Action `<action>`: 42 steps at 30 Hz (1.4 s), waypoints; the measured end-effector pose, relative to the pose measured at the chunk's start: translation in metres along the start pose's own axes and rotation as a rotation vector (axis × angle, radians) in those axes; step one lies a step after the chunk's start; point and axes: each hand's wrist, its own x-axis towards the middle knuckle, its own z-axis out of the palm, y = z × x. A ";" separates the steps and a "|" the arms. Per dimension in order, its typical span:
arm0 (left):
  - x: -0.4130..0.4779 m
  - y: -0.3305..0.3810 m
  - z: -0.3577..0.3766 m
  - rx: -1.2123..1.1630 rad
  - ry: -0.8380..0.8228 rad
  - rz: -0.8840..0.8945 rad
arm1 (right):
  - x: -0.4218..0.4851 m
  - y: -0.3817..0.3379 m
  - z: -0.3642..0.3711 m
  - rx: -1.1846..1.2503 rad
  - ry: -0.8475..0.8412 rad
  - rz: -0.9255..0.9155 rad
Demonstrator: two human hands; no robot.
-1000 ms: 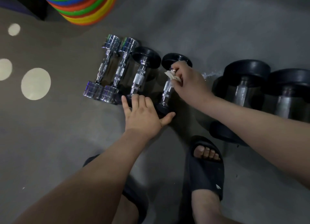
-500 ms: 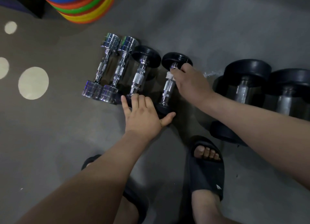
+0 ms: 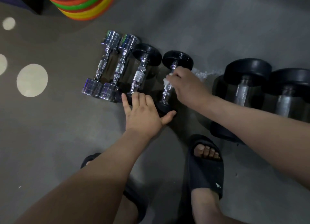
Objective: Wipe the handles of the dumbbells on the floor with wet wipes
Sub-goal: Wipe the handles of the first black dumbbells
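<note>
As the black dumbbell is braced by the flat-fingered left hand, its handle is rubbed with a wet wipe pinched in the right hand, its lower part likely next.

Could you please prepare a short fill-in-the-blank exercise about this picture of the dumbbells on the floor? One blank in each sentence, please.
1. The right hand pinches a white wipe against the ____ of a small black dumbbell.
2. To the left of that dumbbell lie ____ other dumbbells.
3. The left hand lies flat and holds ____.
4. To the right of it lie ____ larger black dumbbells.

Missing words: handle; three; nothing; two.
</note>
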 end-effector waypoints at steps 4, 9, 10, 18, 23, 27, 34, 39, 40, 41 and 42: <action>-0.001 0.001 0.002 -0.005 0.012 0.004 | -0.015 0.007 -0.004 0.080 -0.198 -0.281; -0.001 0.001 0.001 0.001 0.006 0.002 | 0.010 0.014 -0.012 0.024 -0.010 0.095; 0.000 0.001 0.001 -0.003 0.010 0.002 | 0.007 0.010 -0.008 0.020 -0.013 0.097; -0.001 0.002 0.002 0.021 0.011 0.002 | 0.005 0.016 -0.012 -0.009 -0.091 -0.101; -0.008 0.016 0.007 -0.007 0.103 0.039 | -0.005 0.006 -0.010 -0.067 -0.022 0.057; -0.015 0.037 0.019 -0.303 0.192 0.060 | -0.023 0.019 -0.025 -0.022 -0.056 0.107; -0.017 0.043 0.018 -0.969 -0.131 -0.194 | -0.038 0.024 -0.019 0.139 0.025 0.149; -0.009 0.035 0.037 -1.062 -0.234 -0.332 | -0.053 0.023 -0.018 0.172 -0.290 -0.260; -0.008 0.034 0.039 -1.060 -0.239 -0.330 | -0.049 0.023 -0.020 0.114 -0.308 -0.285; -0.008 0.034 0.040 -1.057 -0.242 -0.322 | -0.044 0.026 -0.023 0.069 -0.285 -0.263; -0.008 0.035 0.037 -1.056 -0.244 -0.314 | -0.038 0.030 -0.025 0.041 -0.226 -0.193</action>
